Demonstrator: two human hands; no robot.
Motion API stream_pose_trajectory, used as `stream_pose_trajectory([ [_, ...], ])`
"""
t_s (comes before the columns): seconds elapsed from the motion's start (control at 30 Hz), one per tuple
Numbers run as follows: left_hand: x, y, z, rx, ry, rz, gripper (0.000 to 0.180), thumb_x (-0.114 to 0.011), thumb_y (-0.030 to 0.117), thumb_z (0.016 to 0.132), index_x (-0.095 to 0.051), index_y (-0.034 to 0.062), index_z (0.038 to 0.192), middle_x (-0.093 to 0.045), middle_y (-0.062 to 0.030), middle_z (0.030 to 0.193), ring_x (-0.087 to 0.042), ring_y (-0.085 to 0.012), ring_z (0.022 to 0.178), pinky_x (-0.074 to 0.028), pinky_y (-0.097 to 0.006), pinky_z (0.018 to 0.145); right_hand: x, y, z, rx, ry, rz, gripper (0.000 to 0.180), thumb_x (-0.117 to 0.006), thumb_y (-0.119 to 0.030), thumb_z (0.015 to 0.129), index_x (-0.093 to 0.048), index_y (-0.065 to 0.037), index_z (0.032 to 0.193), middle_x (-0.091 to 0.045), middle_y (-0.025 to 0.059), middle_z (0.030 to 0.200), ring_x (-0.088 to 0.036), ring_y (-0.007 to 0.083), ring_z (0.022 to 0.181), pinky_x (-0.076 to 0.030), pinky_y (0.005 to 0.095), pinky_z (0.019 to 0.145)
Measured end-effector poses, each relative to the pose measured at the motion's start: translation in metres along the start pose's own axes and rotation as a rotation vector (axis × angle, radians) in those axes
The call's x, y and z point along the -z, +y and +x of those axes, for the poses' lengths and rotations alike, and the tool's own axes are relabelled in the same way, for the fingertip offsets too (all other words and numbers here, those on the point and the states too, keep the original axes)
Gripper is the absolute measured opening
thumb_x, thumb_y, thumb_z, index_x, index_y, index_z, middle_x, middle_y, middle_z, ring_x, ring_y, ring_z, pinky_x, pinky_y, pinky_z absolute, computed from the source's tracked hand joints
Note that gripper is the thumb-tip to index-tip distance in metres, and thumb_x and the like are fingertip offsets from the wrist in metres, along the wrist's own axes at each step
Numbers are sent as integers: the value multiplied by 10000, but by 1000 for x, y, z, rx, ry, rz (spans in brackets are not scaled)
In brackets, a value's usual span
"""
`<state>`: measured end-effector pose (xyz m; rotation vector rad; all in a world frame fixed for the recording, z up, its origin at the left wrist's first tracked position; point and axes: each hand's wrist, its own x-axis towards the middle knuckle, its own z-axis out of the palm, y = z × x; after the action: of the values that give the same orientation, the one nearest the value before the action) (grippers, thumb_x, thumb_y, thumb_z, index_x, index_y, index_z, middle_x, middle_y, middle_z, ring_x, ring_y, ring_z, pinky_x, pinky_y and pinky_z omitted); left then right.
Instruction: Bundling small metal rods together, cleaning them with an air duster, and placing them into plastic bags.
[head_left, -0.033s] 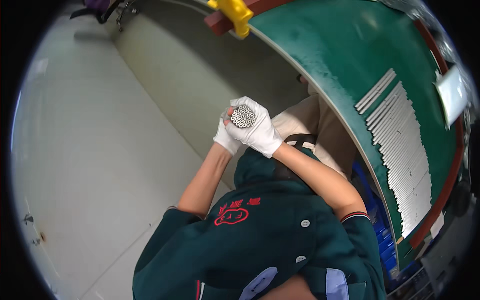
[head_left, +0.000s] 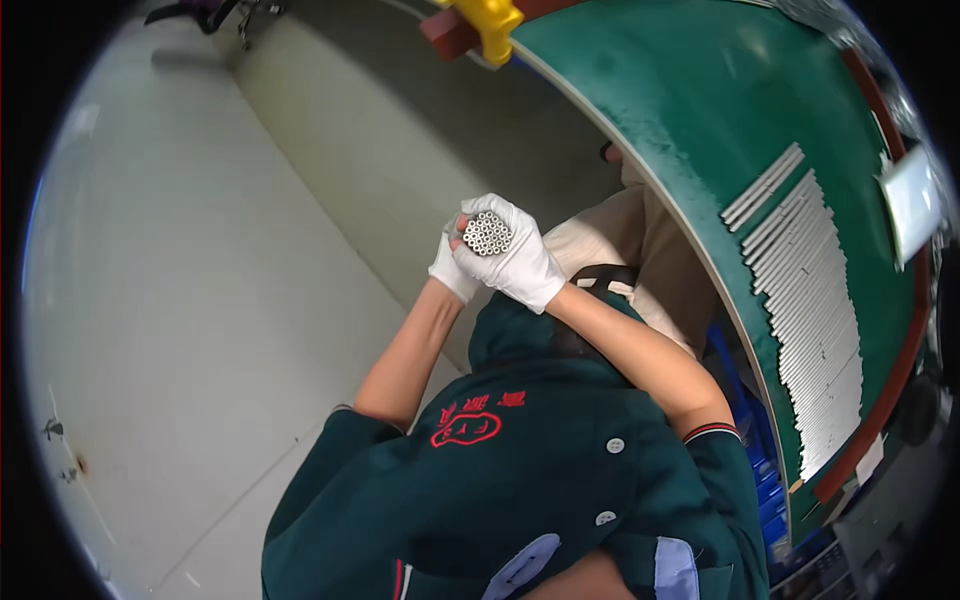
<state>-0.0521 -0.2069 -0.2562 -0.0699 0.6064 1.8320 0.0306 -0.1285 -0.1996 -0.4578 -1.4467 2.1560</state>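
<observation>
both gloved hands, left hand at 7 o'clock, right hand, clasp my bundle of thin metal tubes; stiff, slippery, likely heavy, best gripped round the girth.

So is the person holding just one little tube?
No, both gloved hands, left and right, wrap around a whole bundle of thin metal tubes, its many round open ends showing.

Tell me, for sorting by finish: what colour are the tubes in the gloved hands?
Silvery grey metal tubes, seen end-on in the head view.
</observation>
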Motion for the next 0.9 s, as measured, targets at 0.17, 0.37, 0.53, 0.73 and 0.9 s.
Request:
stream_pose_trajectory([
  [0.17, 111, -11, 6, 122, 298, 75, 189, -413, 187, 886, -550, 67, 835, -610, -82, 848, -606, -199, 803, -525, -341, 760, -6, 35, -7, 22, -57, -100, 308, -688, -52, 666, -569, -16, 948, -633, 84, 819, -623, 188, 772, -489, 280, 723],
  [0.37, 99, -11, 32, 459, 922, -559, 162, -474, 198, 846, -554, 56, 847, -612, -92, 851, -604, -218, 820, -519, -357, 772, 3, 43, -7, 58, -49, -213, 337, -704, -54, 654, -570, -15, 960, -634, 99, 838, -625, 234, 783, -492, 313, 728],
  [0.53, 105, -25, 19, 341, 483, -355, 194, -468, 211, 843, -556, 49, 903, -612, -107, 901, -602, -230, 858, -507, -363, 809, 8, 42, -3, 18, -100, -293, 318, -699, 21, 691, -522, -12, 953, -594, 45, 869, -577, 126, 823, -473, 255, 763],
  [0.73, 90, -29, 13, 239, 189, -164, 225, -471, 208, 822, -552, 29, 931, -607, -126, 942, -600, -239, 887, -501, -361, 829, 13, 47, -1, 85, -93, -387, 386, -740, -99, 623, -565, -42, 962, -636, 84, 850, -613, 270, 799, -479, 348, 752],
  [0.9, 100, -33, 9, 260, 264, -250, 209, -460, 185, 812, -538, 27, 924, -602, -118, 923, -597, -229, 880, -502, -355, 824, 13, 46, -3, 80, -117, -380, 351, -735, 3, 652, -526, -11, 934, -611, 76, 847, -600, 176, 791, -481, 288, 745],
])
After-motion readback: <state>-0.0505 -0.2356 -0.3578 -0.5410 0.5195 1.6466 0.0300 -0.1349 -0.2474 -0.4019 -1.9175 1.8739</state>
